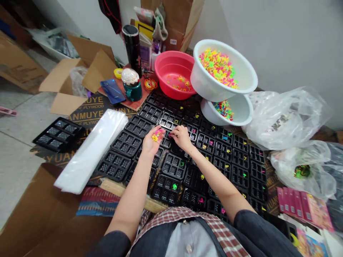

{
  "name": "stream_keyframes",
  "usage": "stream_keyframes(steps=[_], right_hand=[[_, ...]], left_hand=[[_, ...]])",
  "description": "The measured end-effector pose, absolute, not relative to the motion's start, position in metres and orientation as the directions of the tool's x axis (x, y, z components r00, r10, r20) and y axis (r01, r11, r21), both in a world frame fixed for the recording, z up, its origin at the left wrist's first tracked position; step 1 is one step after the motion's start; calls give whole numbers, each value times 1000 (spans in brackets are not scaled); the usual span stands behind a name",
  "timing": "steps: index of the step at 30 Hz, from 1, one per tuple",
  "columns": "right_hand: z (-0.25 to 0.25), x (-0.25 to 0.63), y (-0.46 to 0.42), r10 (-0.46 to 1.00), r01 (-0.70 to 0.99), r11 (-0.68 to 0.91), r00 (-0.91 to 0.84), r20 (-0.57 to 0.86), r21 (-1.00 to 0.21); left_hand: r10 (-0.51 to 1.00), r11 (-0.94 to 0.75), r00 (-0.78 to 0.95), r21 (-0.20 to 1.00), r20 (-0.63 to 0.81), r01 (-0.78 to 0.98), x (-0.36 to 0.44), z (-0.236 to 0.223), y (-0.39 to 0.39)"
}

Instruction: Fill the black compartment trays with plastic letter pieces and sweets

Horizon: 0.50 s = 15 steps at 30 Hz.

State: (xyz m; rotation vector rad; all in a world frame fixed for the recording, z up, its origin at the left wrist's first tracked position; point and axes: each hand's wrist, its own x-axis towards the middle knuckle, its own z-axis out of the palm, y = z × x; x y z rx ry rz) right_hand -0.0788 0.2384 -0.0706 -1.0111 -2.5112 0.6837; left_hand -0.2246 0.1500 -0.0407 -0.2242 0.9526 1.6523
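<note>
Yellow and pink plastic pieces (157,135) lie in my left hand (150,142), upturned and loosely cupped; on my feed, my right hand (181,137) bunches its fingertips low over the black trays (173,166) covering the counter (92,106), pinching what, I cannot tell.

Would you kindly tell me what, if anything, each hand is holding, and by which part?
The left hand cups small pink and yellow pieces in its palm; whether the right hand pinches one cannot be told.
</note>
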Motion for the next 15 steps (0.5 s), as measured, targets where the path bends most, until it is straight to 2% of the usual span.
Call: stream_keyframes(steps=[6,9,15], right_hand=[[-53,-82,226,737,329,549,-624,259,-768],[-48,-87,224,732,311,528,-639,236,-790],[-48,-91,223,792,268,405,-580,190,-874]], left_hand=[[789,62,-214,422,-576,-905,-214,-44,150],[829,82,-177,429,-530,-900,-211,-43,150],[800,60,-224,446,-556,-893,-208,-45,150]])
